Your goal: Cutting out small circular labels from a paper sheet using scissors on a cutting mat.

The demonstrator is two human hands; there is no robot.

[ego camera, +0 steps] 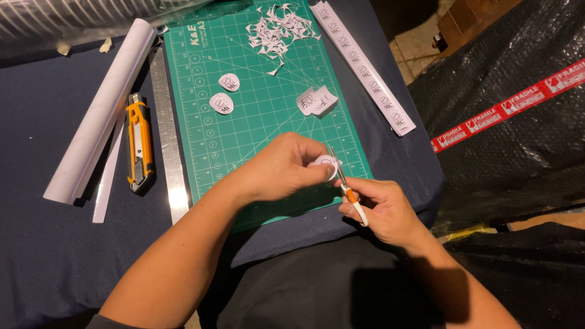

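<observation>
A small oval paper sticker [325,163] sits just above the near edge of the green cutting mat [256,122], pinched between the fingers of the left hand [277,167]. The blades of a pair of small scissors [341,176] touch its right edge. The right hand [381,210] is closed around the scissors' orange and white handles, and the two hands almost meet over the mat's near right corner.

Farther up the mat lie two cut oval stickers [225,93], a little bunch of part-trimmed ones [315,100] to their right, and a heap of white paper scraps [277,30] near the far edge. A long strip of uncut stickers [362,66] runs slantwise just beside the mat's right side. On the left, a steel ruler [166,140] lies along the mat, then an orange utility knife [139,143], then a rolled white sheet [103,109], all on the dark blue tablecloth [49,256].
</observation>
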